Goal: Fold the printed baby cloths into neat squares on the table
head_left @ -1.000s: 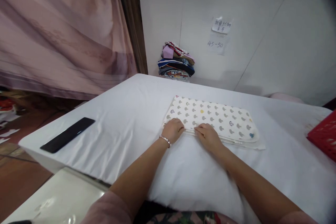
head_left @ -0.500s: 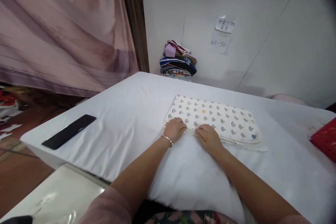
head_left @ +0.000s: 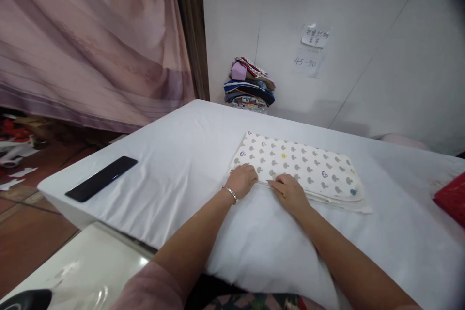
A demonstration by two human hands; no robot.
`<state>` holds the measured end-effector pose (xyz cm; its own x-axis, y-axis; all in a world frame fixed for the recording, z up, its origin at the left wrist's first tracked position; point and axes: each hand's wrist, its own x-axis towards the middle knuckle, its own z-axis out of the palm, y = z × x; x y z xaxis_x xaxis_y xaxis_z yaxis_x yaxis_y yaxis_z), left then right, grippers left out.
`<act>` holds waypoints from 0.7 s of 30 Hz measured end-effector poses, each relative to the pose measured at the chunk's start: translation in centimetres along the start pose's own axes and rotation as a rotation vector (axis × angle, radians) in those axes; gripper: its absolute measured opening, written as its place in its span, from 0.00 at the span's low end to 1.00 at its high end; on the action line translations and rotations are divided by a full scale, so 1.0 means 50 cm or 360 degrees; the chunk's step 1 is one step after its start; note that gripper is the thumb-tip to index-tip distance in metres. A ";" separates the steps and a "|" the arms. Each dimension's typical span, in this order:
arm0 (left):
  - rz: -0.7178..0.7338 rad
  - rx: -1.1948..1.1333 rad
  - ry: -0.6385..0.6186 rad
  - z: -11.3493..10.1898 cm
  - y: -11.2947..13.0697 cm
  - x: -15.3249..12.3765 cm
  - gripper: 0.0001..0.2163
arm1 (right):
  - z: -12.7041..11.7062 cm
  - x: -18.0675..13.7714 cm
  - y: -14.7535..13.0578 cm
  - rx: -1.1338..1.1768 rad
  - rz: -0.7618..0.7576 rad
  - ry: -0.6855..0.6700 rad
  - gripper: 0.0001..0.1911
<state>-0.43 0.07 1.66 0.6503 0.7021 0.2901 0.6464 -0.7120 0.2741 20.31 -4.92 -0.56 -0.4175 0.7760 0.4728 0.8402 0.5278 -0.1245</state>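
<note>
A white cloth (head_left: 301,162) with a small grey and coloured print lies folded in layers on the table. My left hand (head_left: 242,180), with a silver bracelet at the wrist, is closed on the cloth's near edge toward its left end. A short way to the right, my right hand (head_left: 289,192) pinches the same edge between thumb and fingers. The layers run between both hands, and the fingertips are partly hidden by the fabric and knuckles. A plain white layer shows under the cloth's right corner.
The white-covered table (head_left: 174,155) carries a black phone-like slab (head_left: 101,178) at left and a red object (head_left: 451,198) at the right edge. Behind it rises a stack of folded fabrics (head_left: 250,85) by the wall. A pink curtain (head_left: 90,43) hangs at left.
Both hands keep their places on the near edge of the cloth. My right thumb now sticks out more along the edge. The whole view has shifted slightly.
</note>
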 end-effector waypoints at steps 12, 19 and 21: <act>-0.0386 -0.0049 0.0020 -0.034 -0.069 -0.031 0.06 | 0.010 -0.005 0.007 0.0003 -0.0039 0.0055 0.14; -0.0628 -0.0200 0.0158 -0.058 -0.088 -0.057 0.09 | 0.011 -0.007 0.005 -0.0014 -0.0016 0.0029 0.14; -0.0628 -0.0249 0.0155 -0.058 -0.087 -0.059 0.11 | 0.010 -0.007 0.003 -0.0022 -0.0006 0.0025 0.14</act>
<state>-6.31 1.05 2.26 0.3200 0.9220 0.2182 0.7648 -0.3873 0.5149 20.43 -4.93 -1.17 -0.4151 0.7687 0.4866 0.8433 0.5258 -0.1111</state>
